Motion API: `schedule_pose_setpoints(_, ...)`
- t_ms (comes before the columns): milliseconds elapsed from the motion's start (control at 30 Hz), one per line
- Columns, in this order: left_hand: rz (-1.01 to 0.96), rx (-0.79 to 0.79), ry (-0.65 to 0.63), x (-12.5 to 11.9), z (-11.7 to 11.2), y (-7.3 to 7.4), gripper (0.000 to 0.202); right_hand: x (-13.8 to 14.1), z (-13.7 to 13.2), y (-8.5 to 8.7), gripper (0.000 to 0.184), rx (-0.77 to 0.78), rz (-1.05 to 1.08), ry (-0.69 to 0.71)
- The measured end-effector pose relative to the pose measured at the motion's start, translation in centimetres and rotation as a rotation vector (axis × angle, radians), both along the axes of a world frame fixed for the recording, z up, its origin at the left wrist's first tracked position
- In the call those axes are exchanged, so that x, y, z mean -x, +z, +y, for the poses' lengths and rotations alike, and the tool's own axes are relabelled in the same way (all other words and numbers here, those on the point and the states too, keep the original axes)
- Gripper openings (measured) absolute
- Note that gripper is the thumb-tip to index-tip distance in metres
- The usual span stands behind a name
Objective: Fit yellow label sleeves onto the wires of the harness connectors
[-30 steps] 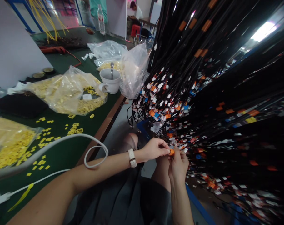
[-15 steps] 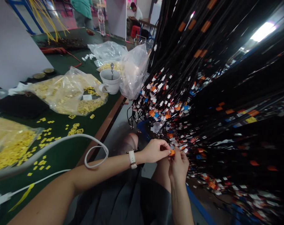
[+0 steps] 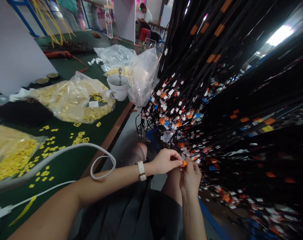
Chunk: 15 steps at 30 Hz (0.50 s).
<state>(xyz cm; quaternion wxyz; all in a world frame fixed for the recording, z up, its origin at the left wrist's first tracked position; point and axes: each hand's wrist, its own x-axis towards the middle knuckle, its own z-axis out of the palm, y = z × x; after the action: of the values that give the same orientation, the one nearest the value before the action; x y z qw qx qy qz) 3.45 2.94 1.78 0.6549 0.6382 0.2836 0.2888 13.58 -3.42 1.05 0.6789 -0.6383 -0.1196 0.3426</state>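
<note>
We set the clock face on the head view: twelve at the top edge, hub at the centre. The orange plug (image 3: 184,163) sits between four and five o'clock, in the gap between our two hands.

Grip, left hand (image 3: 166,161): thumb and forefinger are pinched together on the plug, entering from its nine o'clock side. Grip, right hand (image 3: 191,173): the fingers meet the plug area from three to four o'clock, fingertips pointing toward twelve. We cannot tell whether they clamp the plug itself or a wire beside it.

Key relation: the plug lies at three o'clock from the left fingertips, with both hands equally near it. Its long axis cannot be read, since the fingers cover most of its body.

The black cables (image 3: 185,43) hang from twelve to four o'clock; their coloured ends (image 3: 179,108) crowd just behind our fingers. The green table (image 3: 107,125), with its mug (image 3: 118,90) and yellow pieces (image 3: 80,137), lies toward nine and ten, well apart from the plug.

Hidden: any wire leaving the plug, and the right thumb's contact. Cut off: both arms, at the lower edge. Blurred: the cables toward three o'clock.
</note>
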Motion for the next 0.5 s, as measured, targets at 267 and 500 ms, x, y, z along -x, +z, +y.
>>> schedule_pose_setpoints(267,-0.122,0.275,-0.021,-0.18,-0.27,0.48,0.011,0.01,-0.05,-0.12,0.029,-0.001,-0.018,-0.02)
schedule_pose_setpoints(500,-0.155,0.429,-0.027,-0.17,-0.31,0.54,0.018,0.4,0.18,0.17,0.026,-0.029,0.043,-0.04)
